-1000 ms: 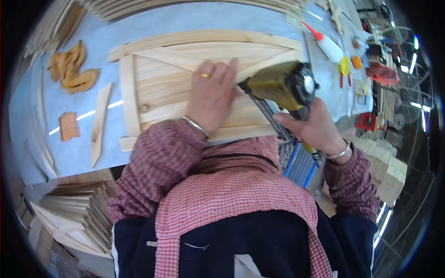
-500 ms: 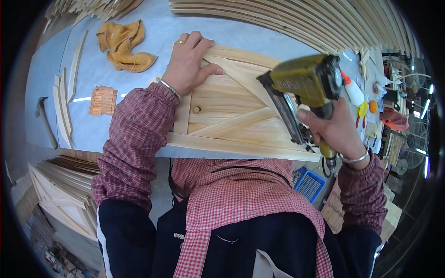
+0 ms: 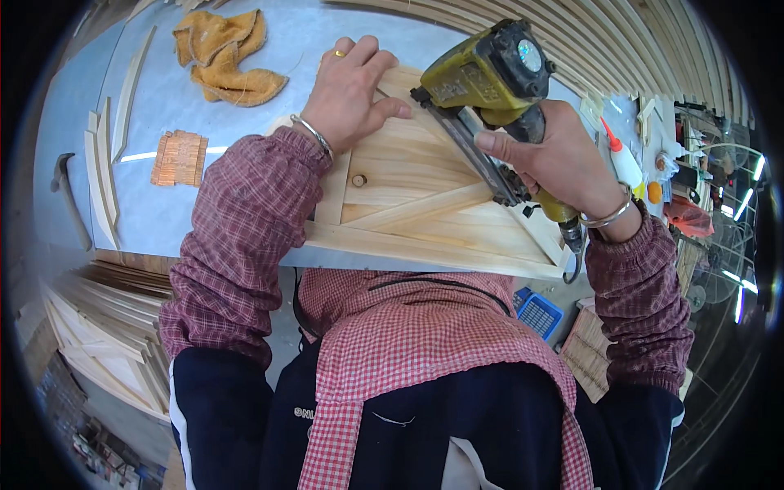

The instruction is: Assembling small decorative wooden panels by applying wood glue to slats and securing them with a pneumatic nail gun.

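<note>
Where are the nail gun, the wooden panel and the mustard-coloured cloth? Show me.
Nail gun (image 3: 483, 77), head view: on its yellow-green body.
Wooden panel (image 3: 415, 173), head view: on its bare middle boards.
Mustard-coloured cloth (image 3: 220, 59), head view: near its crumpled middle.

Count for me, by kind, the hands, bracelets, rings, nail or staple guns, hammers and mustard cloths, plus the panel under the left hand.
Hands (left hand, right hand): 2
Bracelets: 2
Ring: 1
Nail or staple gun: 1
Hammer: 1
Mustard cloth: 1
Wooden panel: 1
Total: 9

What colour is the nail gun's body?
The nail gun's body is mostly olive-yellow; see the head view.
</note>
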A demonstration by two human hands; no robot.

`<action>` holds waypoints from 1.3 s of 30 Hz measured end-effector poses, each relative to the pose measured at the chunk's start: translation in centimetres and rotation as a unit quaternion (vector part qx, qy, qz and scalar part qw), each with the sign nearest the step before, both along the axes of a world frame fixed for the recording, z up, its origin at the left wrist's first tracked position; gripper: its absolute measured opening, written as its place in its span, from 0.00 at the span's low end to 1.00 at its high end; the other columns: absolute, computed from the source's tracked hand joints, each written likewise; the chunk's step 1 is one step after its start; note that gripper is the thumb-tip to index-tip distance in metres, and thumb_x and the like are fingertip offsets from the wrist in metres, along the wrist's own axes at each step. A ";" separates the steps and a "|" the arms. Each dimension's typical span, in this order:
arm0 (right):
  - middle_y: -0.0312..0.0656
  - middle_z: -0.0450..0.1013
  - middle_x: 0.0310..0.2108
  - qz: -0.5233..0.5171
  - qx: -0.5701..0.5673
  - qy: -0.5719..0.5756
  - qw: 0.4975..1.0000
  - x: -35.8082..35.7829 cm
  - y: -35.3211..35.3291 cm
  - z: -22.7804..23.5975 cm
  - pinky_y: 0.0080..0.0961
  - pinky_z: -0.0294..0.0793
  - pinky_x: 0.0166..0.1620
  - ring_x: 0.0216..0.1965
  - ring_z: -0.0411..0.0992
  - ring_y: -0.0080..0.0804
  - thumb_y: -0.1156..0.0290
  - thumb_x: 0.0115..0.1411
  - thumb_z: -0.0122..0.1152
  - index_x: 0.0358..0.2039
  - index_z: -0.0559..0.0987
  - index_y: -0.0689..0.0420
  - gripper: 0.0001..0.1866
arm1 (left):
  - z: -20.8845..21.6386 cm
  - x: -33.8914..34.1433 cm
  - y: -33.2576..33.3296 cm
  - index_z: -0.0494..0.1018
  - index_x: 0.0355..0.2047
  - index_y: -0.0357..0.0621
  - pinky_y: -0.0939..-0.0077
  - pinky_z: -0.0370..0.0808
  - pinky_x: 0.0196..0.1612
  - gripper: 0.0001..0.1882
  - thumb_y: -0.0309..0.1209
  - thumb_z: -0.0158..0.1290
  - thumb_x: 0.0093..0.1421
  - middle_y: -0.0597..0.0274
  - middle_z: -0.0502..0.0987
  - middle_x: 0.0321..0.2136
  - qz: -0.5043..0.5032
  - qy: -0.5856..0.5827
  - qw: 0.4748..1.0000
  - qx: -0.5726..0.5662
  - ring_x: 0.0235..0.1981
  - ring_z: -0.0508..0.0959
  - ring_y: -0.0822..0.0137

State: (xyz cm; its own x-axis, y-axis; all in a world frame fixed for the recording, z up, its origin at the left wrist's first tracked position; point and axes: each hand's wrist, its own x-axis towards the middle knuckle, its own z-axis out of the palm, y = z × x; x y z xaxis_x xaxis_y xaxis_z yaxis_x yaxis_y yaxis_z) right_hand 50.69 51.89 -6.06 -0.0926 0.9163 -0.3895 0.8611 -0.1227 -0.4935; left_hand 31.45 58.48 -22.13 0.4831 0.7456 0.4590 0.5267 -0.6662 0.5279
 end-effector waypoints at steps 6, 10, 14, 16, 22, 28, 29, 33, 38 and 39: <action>0.38 0.68 0.12 -0.104 -0.057 0.028 0.993 3.0 -4.2 1.8 0.21 0.62 0.17 0.12 0.64 0.21 0.64 0.52 0.63 0.33 0.76 0.64 0.15 | -0.5 -0.4 -0.1 0.70 0.42 0.39 0.64 0.66 0.42 0.26 0.39 0.62 0.43 0.58 0.68 0.36 0.002 0.015 1.000 0.012 0.38 0.66 0.55; 0.32 0.65 0.10 -0.199 -0.039 0.075 0.976 6.3 -8.7 1.0 0.15 0.57 0.14 0.10 0.60 0.15 0.63 0.54 0.63 0.31 0.76 0.64 0.15 | 0.7 -0.9 -2.4 0.70 0.40 0.40 0.64 0.66 0.42 0.24 0.38 0.61 0.45 0.57 0.68 0.37 0.015 -0.024 0.999 0.044 0.39 0.67 0.55; 0.31 0.64 0.10 -0.254 -0.055 0.094 0.961 9.4 -12.6 0.3 0.15 0.57 0.14 0.10 0.60 0.16 0.62 0.53 0.64 0.29 0.75 0.64 0.16 | 2.5 -0.7 -8.2 0.70 0.41 0.39 0.65 0.66 0.41 0.21 0.35 0.59 0.47 0.55 0.69 0.39 0.016 0.003 1.000 0.025 0.38 0.68 0.55; 0.31 0.64 0.10 -0.274 -0.059 0.106 0.954 10.1 -13.9 0.4 0.15 0.58 0.14 0.10 0.60 0.16 0.62 0.53 0.64 0.27 0.74 0.64 0.16 | 3.5 0.2 -11.4 0.70 0.41 0.38 0.65 0.66 0.41 0.21 0.34 0.58 0.47 0.55 0.69 0.38 0.017 0.019 1.000 -0.008 0.39 0.68 0.55; 0.32 0.64 0.11 -0.312 -0.049 0.101 0.943 13.5 -16.0 0.4 0.15 0.58 0.14 0.10 0.61 0.16 0.62 0.53 0.64 0.27 0.74 0.63 0.15 | 4.0 7.9 -13.2 0.70 0.40 0.36 0.64 0.65 0.43 0.21 0.33 0.57 0.46 0.57 0.68 0.36 -0.007 -0.022 0.999 -0.040 0.40 0.67 0.56; 0.31 0.65 0.15 -0.351 -0.050 0.116 0.928 17.3 -17.2 0.5 0.14 0.59 0.15 0.11 0.61 0.16 0.65 0.54 0.63 0.34 0.74 0.63 0.14 | 2.6 15.3 -11.0 0.70 0.39 0.36 0.62 0.63 0.46 0.22 0.31 0.58 0.43 0.58 0.67 0.36 -0.062 0.015 0.998 -0.014 0.41 0.66 0.57; 0.31 0.66 0.15 -0.353 -0.046 0.119 0.927 17.9 -17.3 0.4 0.14 0.59 0.15 0.11 0.61 0.16 0.66 0.54 0.63 0.35 0.74 0.63 0.14 | 2.4 15.9 -10.9 0.70 0.39 0.36 0.62 0.63 0.46 0.22 0.31 0.58 0.43 0.58 0.67 0.36 -0.067 0.018 0.997 -0.012 0.41 0.66 0.57; 0.31 0.65 0.15 -0.365 -0.032 0.128 0.921 20.2 -17.4 0.9 0.13 0.58 0.15 0.12 0.61 0.15 0.66 0.54 0.63 0.36 0.74 0.63 0.15 | 2.0 17.6 -10.4 0.70 0.40 0.36 0.62 0.62 0.47 0.22 0.30 0.57 0.43 0.60 0.67 0.36 -0.089 0.034 0.995 0.003 0.42 0.66 0.59; 0.31 0.65 0.14 -0.360 -0.046 0.102 0.926 22.9 -16.4 0.5 0.14 0.58 0.15 0.11 0.61 0.15 0.66 0.54 0.61 0.34 0.74 0.63 0.13 | 2.3 18.3 -10.1 0.71 0.41 0.38 0.64 0.62 0.44 0.22 0.30 0.57 0.44 0.63 0.68 0.35 -0.103 0.042 0.994 -0.007 0.41 0.66 0.60; 0.31 0.65 0.12 -0.360 -0.043 0.105 0.926 23.4 -15.9 0.4 0.15 0.58 0.15 0.11 0.60 0.15 0.66 0.54 0.61 0.32 0.74 0.63 0.13 | 2.3 18.3 -10.1 0.71 0.41 0.38 0.65 0.62 0.45 0.21 0.30 0.57 0.44 0.63 0.67 0.35 -0.102 0.053 0.993 -0.006 0.40 0.66 0.60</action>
State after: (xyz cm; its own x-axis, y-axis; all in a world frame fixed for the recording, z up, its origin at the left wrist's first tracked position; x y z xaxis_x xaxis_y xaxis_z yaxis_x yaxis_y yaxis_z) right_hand 74.05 36.04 -5.66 0.4485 0.7368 -0.5059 0.4274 -0.6739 -0.6026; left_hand 49.72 48.37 -19.80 0.6700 0.6322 0.3890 0.4342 -0.7588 0.4854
